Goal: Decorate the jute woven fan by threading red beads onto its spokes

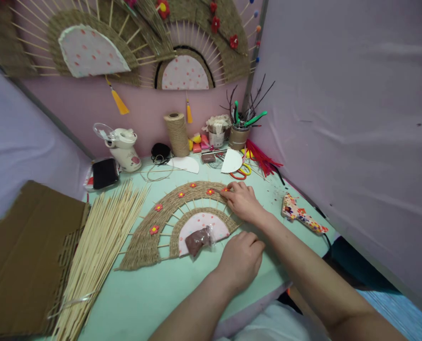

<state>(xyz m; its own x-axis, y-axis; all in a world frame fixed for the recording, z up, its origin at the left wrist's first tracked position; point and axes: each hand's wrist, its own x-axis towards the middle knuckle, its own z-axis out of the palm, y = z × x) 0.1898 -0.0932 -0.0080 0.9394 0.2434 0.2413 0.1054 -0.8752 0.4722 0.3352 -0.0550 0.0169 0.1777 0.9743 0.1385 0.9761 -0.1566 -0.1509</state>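
Note:
A half-round woven fan (140,244) of twine and thin sticks lies flat on the table, with small red flowers with yellow centres along its outer band. My right hand (244,201) rests over the upper right of that band, index finger stretched out and touching it beside a red flower (210,192). A short dark line shows by the fingertip, too small to name. Below it, my left hand (242,260) is closed with fingers curled, just off the fan's lower right corner; what it holds, if anything, is hidden. A clear packet of brown clay-like stuff (197,241) lies on the fan's dotted white centre.
To the left lie a bundle of thin sticks (97,246) and cardboard (29,265). A twine spool (177,135), a white pot (125,150), scissors (244,170) and a tin with green-handled pliers (238,137) stand behind. A floral glue gun (303,215) lies right.

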